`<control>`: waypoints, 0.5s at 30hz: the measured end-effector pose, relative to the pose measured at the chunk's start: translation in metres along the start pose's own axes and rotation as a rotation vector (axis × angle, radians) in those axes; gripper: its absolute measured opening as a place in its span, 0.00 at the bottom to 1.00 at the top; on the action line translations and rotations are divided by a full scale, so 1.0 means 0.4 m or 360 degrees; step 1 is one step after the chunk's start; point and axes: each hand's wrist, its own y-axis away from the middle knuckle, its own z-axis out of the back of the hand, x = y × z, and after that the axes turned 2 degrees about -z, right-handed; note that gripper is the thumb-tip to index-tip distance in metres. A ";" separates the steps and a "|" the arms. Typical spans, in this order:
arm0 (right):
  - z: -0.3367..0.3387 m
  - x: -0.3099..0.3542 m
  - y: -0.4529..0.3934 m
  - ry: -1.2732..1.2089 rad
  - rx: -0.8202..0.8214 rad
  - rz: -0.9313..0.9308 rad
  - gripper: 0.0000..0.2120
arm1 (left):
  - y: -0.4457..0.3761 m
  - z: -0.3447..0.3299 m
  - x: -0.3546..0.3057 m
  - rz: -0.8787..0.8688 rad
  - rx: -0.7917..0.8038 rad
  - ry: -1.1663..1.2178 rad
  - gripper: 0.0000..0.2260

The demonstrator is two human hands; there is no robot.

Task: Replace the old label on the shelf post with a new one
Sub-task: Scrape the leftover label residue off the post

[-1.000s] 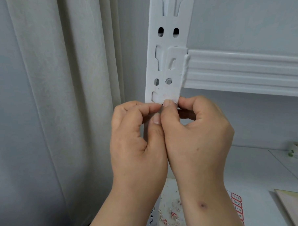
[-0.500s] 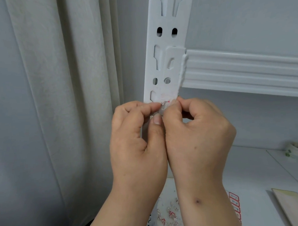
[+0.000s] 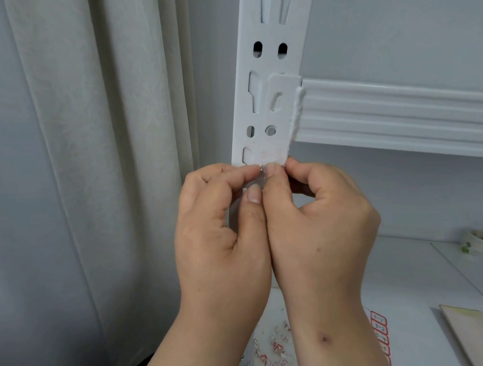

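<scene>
Pinching at the same spot on the shelf post, both of your hands are working in the middle of the frame. Your right hand is curling its thumb and forefinger together on a pale scrap of the old label, right at the lower edge of the scraped patch on the post. Your left hand is curling too: its forefinger is lying across the post with its tip touching that scrap, and its thumb is pointing up alongside your right thumb, pressed against it. Whether the left fingers are actually gripping the scrap or only bracing on the post is hard to tell, since the scrap is tiny and mostly covered by your fingertips.

Your hands are hiding the post below the patch, and your other fingers are tucked out of sight behind it. Faint pinkish residue is showing on the patch above your fingertips. At the bottom of the frame, red-and-white paper shreds are lying on the lower shelf, and the sheet of new labels is peeking out, partly hidden by your right wrist; its print is too small to read reliably.

Compared with half a second ago, your right thumb is sitting slightly higher and tighter against the post, and the small red fleck then showing between your fingertips is now covered.
</scene>
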 end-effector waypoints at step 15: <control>0.001 -0.005 -0.009 0.0027 -0.0035 0.0004 0.07 | -0.003 0.002 -0.002 -0.0028 0.0015 -0.0013 0.09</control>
